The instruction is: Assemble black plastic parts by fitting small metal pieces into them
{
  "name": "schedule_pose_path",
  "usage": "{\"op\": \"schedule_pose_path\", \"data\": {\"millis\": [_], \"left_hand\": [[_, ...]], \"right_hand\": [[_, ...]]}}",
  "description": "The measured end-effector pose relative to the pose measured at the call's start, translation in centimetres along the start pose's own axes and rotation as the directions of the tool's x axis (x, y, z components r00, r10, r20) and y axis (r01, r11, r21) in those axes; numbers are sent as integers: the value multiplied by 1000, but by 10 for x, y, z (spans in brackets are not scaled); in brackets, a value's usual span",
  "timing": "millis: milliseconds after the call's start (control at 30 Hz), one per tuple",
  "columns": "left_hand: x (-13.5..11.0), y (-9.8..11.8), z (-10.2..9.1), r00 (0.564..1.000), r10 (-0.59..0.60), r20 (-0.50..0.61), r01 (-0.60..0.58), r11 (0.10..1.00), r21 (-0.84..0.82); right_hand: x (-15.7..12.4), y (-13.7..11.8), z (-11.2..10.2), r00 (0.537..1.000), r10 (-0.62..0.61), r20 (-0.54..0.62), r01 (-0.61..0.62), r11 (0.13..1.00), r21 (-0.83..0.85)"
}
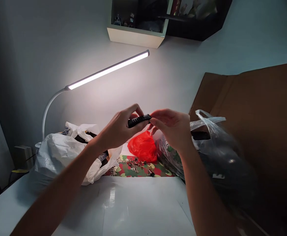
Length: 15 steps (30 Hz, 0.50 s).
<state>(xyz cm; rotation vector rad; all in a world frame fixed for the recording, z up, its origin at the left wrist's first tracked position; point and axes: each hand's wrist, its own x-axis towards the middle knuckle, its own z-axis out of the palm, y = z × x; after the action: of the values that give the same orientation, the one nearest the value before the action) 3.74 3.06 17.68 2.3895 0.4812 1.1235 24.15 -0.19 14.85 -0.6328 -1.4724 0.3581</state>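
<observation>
My left hand point(120, 127) is closed round a small black ridged bar point(139, 120), held up in the air above the table. My right hand point(173, 127) pinches the right end of that same bar with its fingertips. Both hands meet under the lit desk lamp point(109, 69). Below them lies a red plastic bag point(143, 146) and a patterned green and red mat point(138, 168) with several small metal parts point(133, 163) on it.
A white plastic bag point(60, 154) sits at the left, a clear bag of dark items point(219, 154) at the right by my forearm. Brown cardboard point(256, 108) leans at the right. A shelf point(138, 32) hangs on the wall. A white sheet point(133, 206) covers the near table.
</observation>
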Motion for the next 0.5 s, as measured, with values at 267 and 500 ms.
{"op": "schedule_pose_path", "data": {"millis": [267, 500], "left_hand": [[3, -9, -12, 998, -15, 62, 11, 999, 52], [4, -9, -30, 997, 19, -73, -15, 999, 50]], "right_hand": [[2, -20, -28, 997, 0, -72, -13, 984, -180], [-12, -52, -86, 874, -55, -483, -275, 763, -585]]}}
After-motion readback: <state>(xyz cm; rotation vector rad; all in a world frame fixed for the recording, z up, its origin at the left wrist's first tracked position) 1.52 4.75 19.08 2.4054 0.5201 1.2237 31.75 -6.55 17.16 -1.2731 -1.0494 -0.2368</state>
